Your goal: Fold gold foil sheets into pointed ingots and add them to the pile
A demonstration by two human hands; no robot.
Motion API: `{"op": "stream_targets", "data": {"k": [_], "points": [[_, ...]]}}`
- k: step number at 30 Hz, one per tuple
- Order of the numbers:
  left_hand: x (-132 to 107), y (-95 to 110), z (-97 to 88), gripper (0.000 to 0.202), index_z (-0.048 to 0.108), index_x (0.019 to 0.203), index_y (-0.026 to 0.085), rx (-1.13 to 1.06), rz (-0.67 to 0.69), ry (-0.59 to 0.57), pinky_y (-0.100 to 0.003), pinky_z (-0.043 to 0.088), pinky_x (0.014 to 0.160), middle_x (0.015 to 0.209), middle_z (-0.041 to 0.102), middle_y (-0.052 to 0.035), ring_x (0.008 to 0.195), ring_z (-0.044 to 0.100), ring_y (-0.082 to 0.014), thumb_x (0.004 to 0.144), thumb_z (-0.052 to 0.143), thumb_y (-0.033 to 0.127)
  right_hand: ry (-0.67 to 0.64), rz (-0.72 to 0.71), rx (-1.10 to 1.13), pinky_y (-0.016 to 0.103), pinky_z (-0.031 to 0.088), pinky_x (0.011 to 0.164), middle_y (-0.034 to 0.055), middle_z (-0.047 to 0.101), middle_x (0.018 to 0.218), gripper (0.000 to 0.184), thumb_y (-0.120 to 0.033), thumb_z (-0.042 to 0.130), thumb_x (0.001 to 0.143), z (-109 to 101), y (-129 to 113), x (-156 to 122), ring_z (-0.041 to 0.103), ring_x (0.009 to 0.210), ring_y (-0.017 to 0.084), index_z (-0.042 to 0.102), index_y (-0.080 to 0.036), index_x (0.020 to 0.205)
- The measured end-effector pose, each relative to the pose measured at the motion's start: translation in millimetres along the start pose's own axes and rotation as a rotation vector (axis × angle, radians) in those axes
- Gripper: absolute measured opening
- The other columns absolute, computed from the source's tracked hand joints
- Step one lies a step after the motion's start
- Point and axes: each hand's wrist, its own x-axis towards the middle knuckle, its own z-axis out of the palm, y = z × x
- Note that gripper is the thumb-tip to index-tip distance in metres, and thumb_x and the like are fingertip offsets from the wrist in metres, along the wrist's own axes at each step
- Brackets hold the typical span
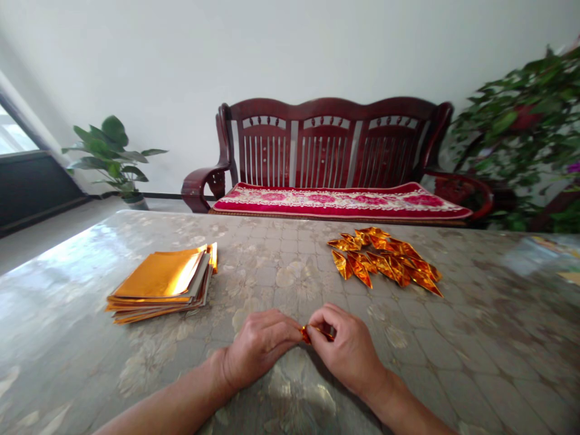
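On the tabletop (475,338), the sheet stack (163,283) lies left and the folded pieces (385,258) right. Both hands meet at the near edge. The bench (333,157) stands behind.

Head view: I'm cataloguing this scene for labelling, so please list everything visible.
foil sheets: one stack, gold, table left
folded foil pieces: one pile, count unclear, gold, table right
table: one, grey-beige floral, foreground
bench: one, dark red wood, behind table
cushion: one, red floral, on bench seat
potted plant: one, green, floor far left
leafy plant: one, green, far right
small foil piece: one, gold, pinched between both hands
left hand: one, pinching it
right hand: one, pinching it
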Motion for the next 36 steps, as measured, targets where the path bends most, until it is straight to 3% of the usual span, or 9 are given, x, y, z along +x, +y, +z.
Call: {"op": "stream_targets", "data": {"k": [10, 17, 21, 26, 32, 36], "points": [[0, 1, 0.4, 0.012, 0.068, 0.097, 0.018, -0.014, 0.011, -0.016, -0.023, 0.052, 0.076, 0.090, 0.075, -0.0031, 0.081, 0.070, -0.0140, 0.094, 0.058, 0.014, 0.012, -0.046, 0.005, 0.022, 0.036, 0.056, -0.0018, 0.057, 0.063, 0.017, -0.011, 0.057, 0.076, 1, 0, -2, 0.053, 0.059, 0.012, 0.057, -0.021, 0.063], [2, 1, 1.2, 0.014, 0.070, 0.093, 0.018, -0.018, -0.067, -0.010, -0.022, 0.052, 0.076, 0.087, 0.075, -0.0030, 0.079, 0.070, -0.0134, 0.095, 0.056, 0.016, -0.072, -0.086, 0.074, 0.023, 0.040, 0.061, 0.0012, 0.061, 0.067, 0.026, -0.019, 0.050, 0.091, -7, -1, -1, 0.057, 0.064, 0.013, 0.063, -0.020, 0.068], [3, -4, 2.5, 0.013, 0.071, 0.086, 0.019, -0.001, -0.181, 0.057, -0.020, 0.051, 0.071, 0.080, 0.074, -0.0009, 0.074, 0.069, -0.0120, 0.092, 0.060, 0.016, -0.162, -0.114, 0.113, 0.024, 0.047, 0.069, 0.0028, 0.069, 0.080, 0.025, -0.022, 0.047, 0.095, -13, 1, -1, 0.064, 0.075, 0.015, 0.072, -0.022, 0.091], [1, -11, 4.1, 0.011, 0.071, 0.080, 0.019, -0.019, -0.306, 0.108, -0.018, 0.050, 0.069, 0.078, 0.074, 0.0003, 0.072, 0.069, -0.0116, 0.086, 0.065, 0.012, -0.176, -0.202, 0.084, 0.031, 0.049, 0.091, 0.0068, 0.072, 0.112, 0.037, -0.019, 0.053, 0.090, -18, 7, -3, 0.066, 0.100, 0.020, 0.062, -0.021, 0.126], [0, -15, 5.3, 0.011, 0.073, 0.079, 0.019, -0.045, -0.427, 0.132, -0.020, 0.051, 0.069, 0.078, 0.075, 0.0008, 0.072, 0.070, -0.0129, 0.083, 0.068, 0.011, -0.295, -0.310, 0.079, 0.030, 0.051, 0.091, 0.0036, 0.071, 0.113, 0.047, -0.011, 0.057, 0.085, -23, 21, 0, 0.066, 0.102, 0.018, 0.060, -0.026, 0.129], [0, -14, 5.6, 0.011, 0.074, 0.079, 0.020, -0.057, -0.436, 0.114, -0.019, 0.050, 0.069, 0.077, 0.075, 0.0019, 0.072, 0.070, -0.0122, 0.083, 0.069, 0.011, -0.272, -0.365, 0.098, 0.026, 0.052, 0.087, 0.0015, 0.073, 0.109, 0.037, -0.013, 0.059, 0.091, -18, 32, 2, 0.068, 0.097, 0.016, 0.064, -0.028, 0.125]]}}
